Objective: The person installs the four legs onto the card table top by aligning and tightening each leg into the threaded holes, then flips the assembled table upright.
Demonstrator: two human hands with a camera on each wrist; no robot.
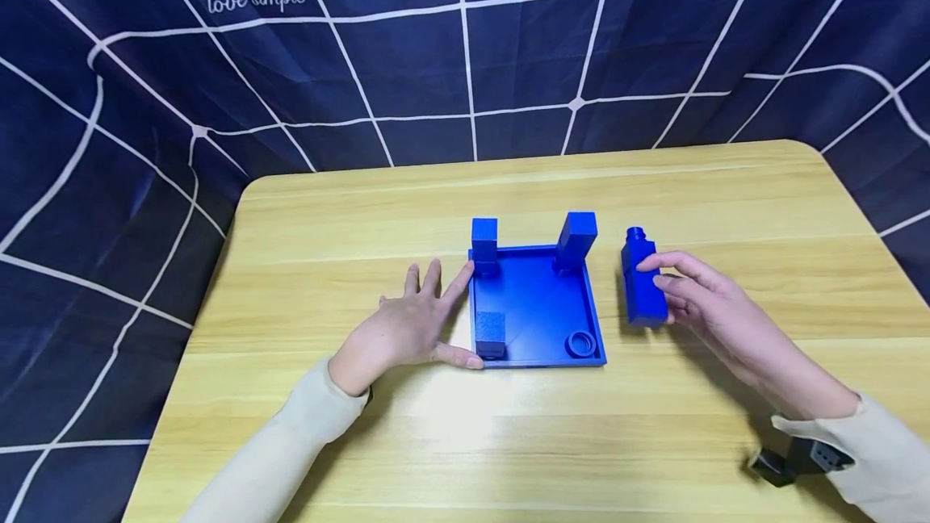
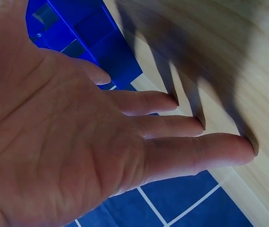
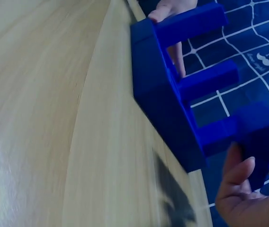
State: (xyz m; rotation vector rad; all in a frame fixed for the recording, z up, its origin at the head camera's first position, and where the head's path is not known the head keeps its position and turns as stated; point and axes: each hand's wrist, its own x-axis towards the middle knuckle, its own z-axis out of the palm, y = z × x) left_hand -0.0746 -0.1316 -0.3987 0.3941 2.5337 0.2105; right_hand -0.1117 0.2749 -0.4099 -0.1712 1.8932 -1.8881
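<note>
A blue square tray-like base [image 1: 541, 305] with a low rim lies on the table. Blue square posts stand at three corners: back left [image 1: 484, 240], back right [image 1: 577, 239] and front left [image 1: 490, 333]. A raised threaded ring [image 1: 580, 344] occupies the front right corner. My left hand [image 1: 407, 329] is spread at the base's left side, forefinger near the back left corner and thumb at the front left. To the right of the base, my right hand [image 1: 715, 309] grips a loose blue square post [image 1: 643, 305], its narrower threaded end pointing toward the back.
The pale wooden table [image 1: 349, 240] has rounded back corners. Dark blue cloth [image 1: 523, 63] with white lines hangs behind it and along both sides. A small black device [image 1: 799, 458] sits at my right wrist, low over the table.
</note>
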